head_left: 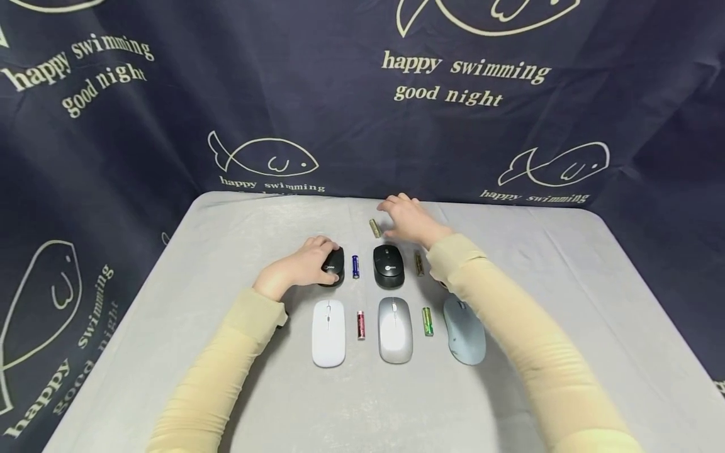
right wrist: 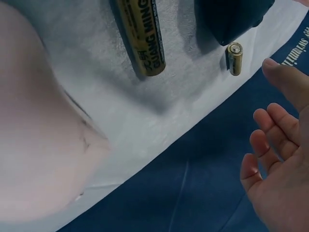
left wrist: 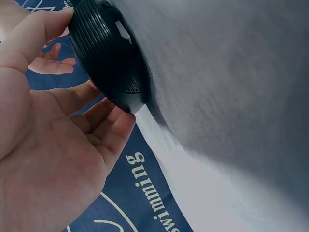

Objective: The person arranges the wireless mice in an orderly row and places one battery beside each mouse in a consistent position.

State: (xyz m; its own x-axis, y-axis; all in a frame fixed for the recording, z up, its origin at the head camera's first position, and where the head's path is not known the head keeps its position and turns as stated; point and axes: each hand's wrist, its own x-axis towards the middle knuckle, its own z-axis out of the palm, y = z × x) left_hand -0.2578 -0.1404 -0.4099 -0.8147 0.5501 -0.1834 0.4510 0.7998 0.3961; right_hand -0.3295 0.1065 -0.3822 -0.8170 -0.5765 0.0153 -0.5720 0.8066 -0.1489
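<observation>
My left hand grips a black computer mouse at the left of the back row, thumb on one side and fingers on the other. The left wrist view shows the ridged side of that mouse between thumb and fingertips. At the table's far edge, my right hand holds nothing, its fingers spread and loosely bent. A gold battery lies just left of it; in the right wrist view this small battery is apart from the thumb. A second black mouse sits in front of that battery.
Beside the back mice lie a blue battery and a brown-gold battery. The front row has a white mouse, red battery, silver mouse, green battery and light-blue mouse. A dark printed curtain hangs behind.
</observation>
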